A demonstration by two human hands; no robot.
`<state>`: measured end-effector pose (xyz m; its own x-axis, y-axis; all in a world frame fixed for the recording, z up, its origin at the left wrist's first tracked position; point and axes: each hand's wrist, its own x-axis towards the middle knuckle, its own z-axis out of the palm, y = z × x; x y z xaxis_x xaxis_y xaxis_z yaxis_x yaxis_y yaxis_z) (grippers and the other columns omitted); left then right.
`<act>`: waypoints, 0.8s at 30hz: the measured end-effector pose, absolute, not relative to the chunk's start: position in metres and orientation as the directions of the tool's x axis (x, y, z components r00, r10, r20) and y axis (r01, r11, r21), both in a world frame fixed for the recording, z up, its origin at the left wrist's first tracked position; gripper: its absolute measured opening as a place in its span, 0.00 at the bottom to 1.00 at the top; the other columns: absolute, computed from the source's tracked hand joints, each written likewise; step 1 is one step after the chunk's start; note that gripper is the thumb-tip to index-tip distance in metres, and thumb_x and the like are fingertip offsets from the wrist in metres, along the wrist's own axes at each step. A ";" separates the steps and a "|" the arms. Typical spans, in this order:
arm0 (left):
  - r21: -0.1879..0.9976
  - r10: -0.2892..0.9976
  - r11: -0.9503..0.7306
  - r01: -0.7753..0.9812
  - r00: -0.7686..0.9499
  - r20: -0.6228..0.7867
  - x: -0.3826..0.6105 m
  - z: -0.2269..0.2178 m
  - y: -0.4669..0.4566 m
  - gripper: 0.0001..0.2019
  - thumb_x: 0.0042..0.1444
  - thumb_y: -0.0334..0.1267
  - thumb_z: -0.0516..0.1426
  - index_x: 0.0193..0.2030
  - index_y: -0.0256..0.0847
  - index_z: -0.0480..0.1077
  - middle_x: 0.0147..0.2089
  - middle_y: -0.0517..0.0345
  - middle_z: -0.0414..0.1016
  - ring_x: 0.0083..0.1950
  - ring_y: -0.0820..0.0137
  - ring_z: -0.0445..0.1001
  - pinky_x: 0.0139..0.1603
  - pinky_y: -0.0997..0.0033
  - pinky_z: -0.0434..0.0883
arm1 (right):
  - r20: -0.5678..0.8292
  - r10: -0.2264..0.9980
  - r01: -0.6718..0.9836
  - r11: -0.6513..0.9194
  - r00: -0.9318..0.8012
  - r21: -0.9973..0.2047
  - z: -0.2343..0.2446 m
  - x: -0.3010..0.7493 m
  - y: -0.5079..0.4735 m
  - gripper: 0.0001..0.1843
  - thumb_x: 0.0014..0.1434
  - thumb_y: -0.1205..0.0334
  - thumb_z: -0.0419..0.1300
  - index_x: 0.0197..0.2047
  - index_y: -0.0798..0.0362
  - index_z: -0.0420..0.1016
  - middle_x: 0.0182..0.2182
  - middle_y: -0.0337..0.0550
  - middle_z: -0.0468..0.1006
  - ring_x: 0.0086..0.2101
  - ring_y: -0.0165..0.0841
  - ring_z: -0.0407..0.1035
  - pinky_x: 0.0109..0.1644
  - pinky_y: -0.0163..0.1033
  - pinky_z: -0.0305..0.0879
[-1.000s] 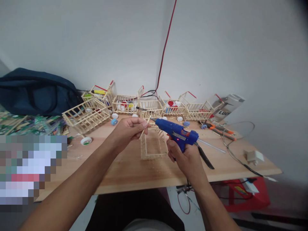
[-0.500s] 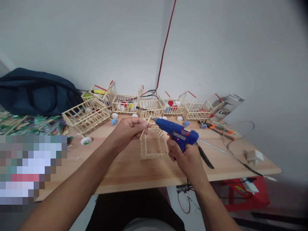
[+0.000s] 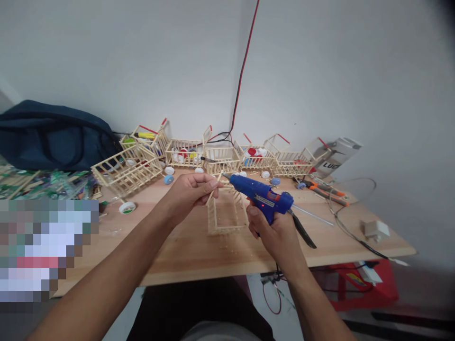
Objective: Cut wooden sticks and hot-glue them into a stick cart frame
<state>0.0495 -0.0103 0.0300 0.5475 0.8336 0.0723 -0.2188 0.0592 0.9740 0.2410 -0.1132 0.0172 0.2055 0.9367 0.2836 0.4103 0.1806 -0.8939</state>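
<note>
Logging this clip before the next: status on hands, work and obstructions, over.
Left hand pinching wooden stick. Right hand gripping blue glue gun, nozzle by stick's upper end, contact unclear. Wooden frame below, partly hidden by glue gun.

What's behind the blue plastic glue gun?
Past the blue plastic glue gun: a white round plastic cap, a blue round plastic cap, pale wooden-stick baskets. It covers some pale wooden tabletop; can't tell what's there.

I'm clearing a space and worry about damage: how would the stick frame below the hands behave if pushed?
The frame is probably light, being thin wood with wide gaps. It would likely slide rather than roll, since it looks boxy. Being so slim-built, it might crack under a hard shove.
</note>
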 end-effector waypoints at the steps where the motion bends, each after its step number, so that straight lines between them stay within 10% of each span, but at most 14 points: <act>1: 0.974 0.833 0.056 -0.219 0.548 0.075 0.050 0.030 -0.010 0.16 0.50 0.47 0.66 0.33 0.34 0.75 0.27 0.59 0.71 0.22 0.82 0.56 0.23 0.79 0.51 | 0.286 0.935 0.408 0.183 0.208 -0.895 0.017 0.241 -0.113 0.17 0.61 0.46 0.57 0.36 0.53 0.70 0.20 0.35 0.64 0.20 0.28 0.59 0.22 0.34 0.56; 13: 0.953 0.803 0.135 -0.272 0.593 0.056 0.050 0.034 -0.011 0.16 0.48 0.46 0.67 0.26 0.33 0.72 0.24 0.61 0.69 0.22 0.83 0.56 0.23 0.80 0.51 | 0.318 0.930 0.422 0.218 0.182 -0.880 0.020 0.242 -0.117 0.17 0.62 0.47 0.57 0.34 0.53 0.69 0.20 0.35 0.64 0.20 0.27 0.58 0.22 0.34 0.55; 24: 0.940 0.851 0.170 -0.297 0.525 0.012 0.048 0.030 -0.008 0.14 0.46 0.43 0.69 0.32 0.35 0.75 0.29 0.58 0.75 0.24 0.82 0.61 0.25 0.81 0.59 | 0.332 0.902 0.086 0.321 0.277 -0.943 0.025 0.235 -0.124 0.15 0.59 0.49 0.61 0.34 0.52 0.67 0.21 0.33 0.64 0.18 0.25 0.56 0.20 0.33 0.55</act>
<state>0.0479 -0.0077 0.0305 0.5249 0.8511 0.0123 -0.2970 0.1696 0.9397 0.2346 -0.1242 0.0253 0.2772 0.9016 0.3321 0.0864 0.3208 -0.9432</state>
